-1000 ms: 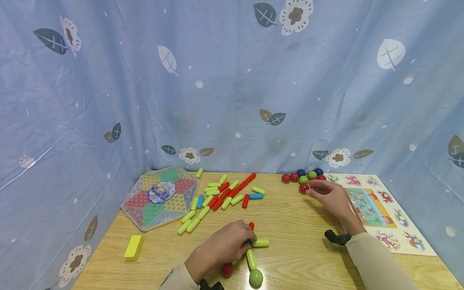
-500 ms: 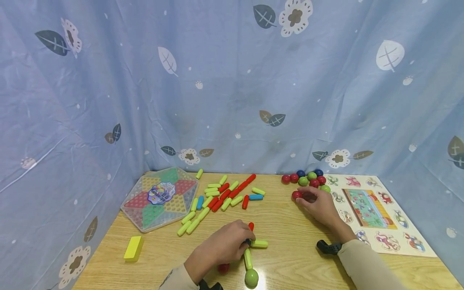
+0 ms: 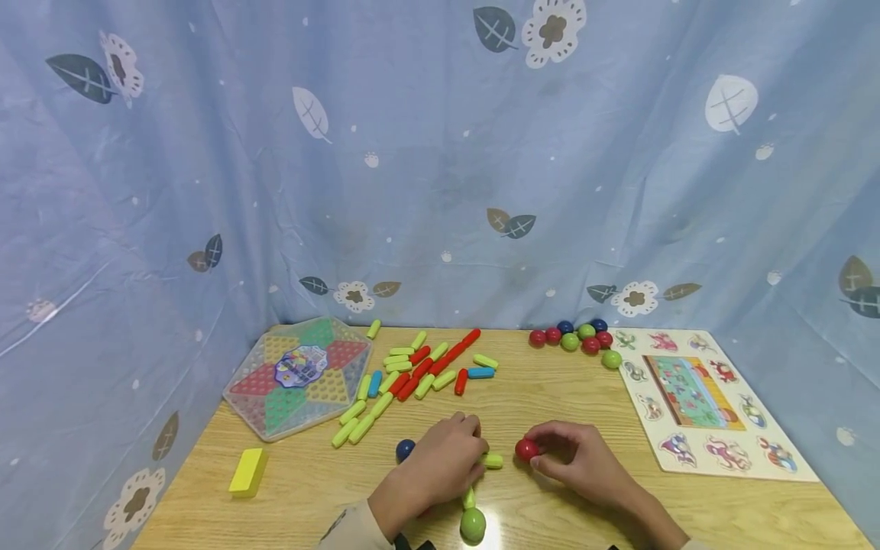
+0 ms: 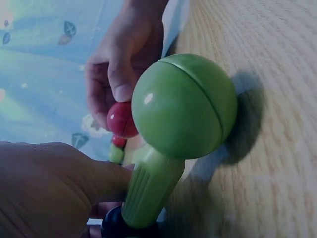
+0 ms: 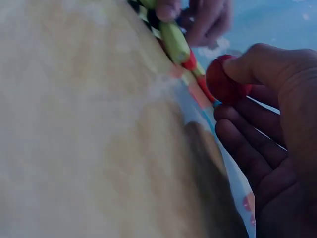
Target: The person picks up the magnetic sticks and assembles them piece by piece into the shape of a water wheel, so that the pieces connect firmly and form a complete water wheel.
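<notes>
My left hand point(image 3: 440, 466) grips a toy stick-and-ball piece near the table's front, its fingers hiding much of the joint. From that piece a yellow-green stick point(image 3: 493, 461) points right, and a green ball point(image 3: 473, 525) caps another stick toward me. In the left wrist view this stick point(image 4: 153, 188) runs from the large green ball point(image 4: 185, 106) to a dark ball point(image 4: 119, 220). A dark blue ball point(image 3: 406, 450) shows left of the hand; whether it is attached cannot be told. Just right of the piece, my right hand point(image 3: 580, 462) pinches a red ball point(image 3: 527, 450) between thumb and fingers.
Several loose yellow-green, red and blue sticks point(image 3: 422, 370) lie beyond my left hand. A hexagonal board point(image 3: 300, 370) and a yellow block point(image 3: 248, 472) are at the left. Several coloured balls point(image 3: 570, 341) sit by a picture puzzle board point(image 3: 756, 462); a curtain point(image 3: 440, 191) stands behind.
My right hand has taken the red ball from beside the other balls and brought it toward me and left. My left hand has shifted slightly right; a dark blue ball now shows on its left.
</notes>
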